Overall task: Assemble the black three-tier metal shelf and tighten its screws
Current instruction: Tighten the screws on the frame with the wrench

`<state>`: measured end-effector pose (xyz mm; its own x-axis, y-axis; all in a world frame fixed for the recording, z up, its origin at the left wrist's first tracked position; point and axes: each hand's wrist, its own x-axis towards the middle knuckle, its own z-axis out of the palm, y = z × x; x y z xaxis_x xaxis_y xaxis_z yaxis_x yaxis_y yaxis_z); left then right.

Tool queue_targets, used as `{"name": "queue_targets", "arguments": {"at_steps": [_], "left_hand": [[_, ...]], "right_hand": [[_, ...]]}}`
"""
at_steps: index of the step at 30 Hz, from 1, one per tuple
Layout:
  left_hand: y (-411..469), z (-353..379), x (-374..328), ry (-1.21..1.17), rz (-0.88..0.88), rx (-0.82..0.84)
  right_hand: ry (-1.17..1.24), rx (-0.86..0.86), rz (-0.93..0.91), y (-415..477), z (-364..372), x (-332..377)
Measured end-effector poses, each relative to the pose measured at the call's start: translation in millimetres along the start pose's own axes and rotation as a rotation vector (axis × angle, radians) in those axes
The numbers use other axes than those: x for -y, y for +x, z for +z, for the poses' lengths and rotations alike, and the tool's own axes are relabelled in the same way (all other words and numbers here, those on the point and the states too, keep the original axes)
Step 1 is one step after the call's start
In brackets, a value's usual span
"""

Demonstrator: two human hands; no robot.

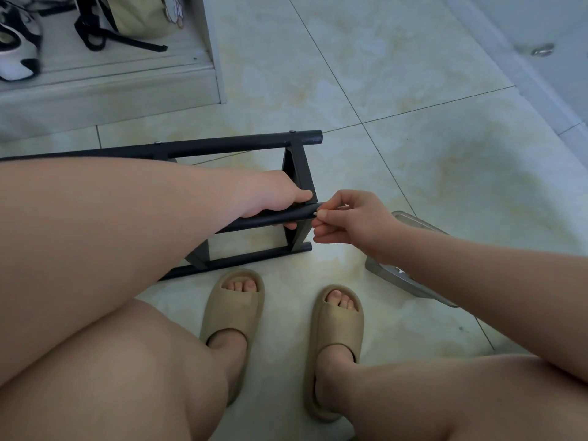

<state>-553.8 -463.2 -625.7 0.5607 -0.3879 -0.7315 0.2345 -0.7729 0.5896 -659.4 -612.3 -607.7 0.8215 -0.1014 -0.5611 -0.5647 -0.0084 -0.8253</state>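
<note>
The black metal shelf frame (241, 144) lies on its side on the tiled floor, three round posts running left to right with flat crosspieces between them. My left hand (273, 198) grips the middle post (276, 218) near its right end, thumb on top and fingers underneath. My right hand (346, 221) pinches a small pale item, probably a screw, at that post's end; the item itself is barely visible. Two screw heads (292, 131) show on the far post.
A clear plastic tray (410, 222) lies on the floor at the right, partly under my right forearm. A white cabinet (210, 58) with shoes and a bag stands at the back left. My feet in beige slippers (234, 310) rest just in front of the frame.
</note>
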Motion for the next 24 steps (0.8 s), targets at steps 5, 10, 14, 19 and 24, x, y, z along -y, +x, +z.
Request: {"name": "queue_targets", "arguments": {"at_steps": [5,10,14,19,24], "left_hand": [[-0.9,-0.2,-0.6,0.010,-0.005,-0.009],[-1.2,1.5,-0.5,-0.009,-0.008,0.001],[-1.6,1.5,0.0,0.004,-0.008,0.002],[-4.0,1.8,0.7,-0.003,-0.010,0.019],[-5.5,1.5,-1.1,0.000,-0.007,0.003]], "right_hand": [[-0.104,0.013,-0.030,0.6,-1.3,2.1],[-0.452,0.014,-0.140,3.3,-2.5,8.9],[-0.669,-0.011,-0.223,2.7,-0.9,6.4],[-0.797,-0.040,-0.283,1.2,5.5,2.6],[-0.578,-0.072,-0.193,5.1,4.9,3.0]]}}
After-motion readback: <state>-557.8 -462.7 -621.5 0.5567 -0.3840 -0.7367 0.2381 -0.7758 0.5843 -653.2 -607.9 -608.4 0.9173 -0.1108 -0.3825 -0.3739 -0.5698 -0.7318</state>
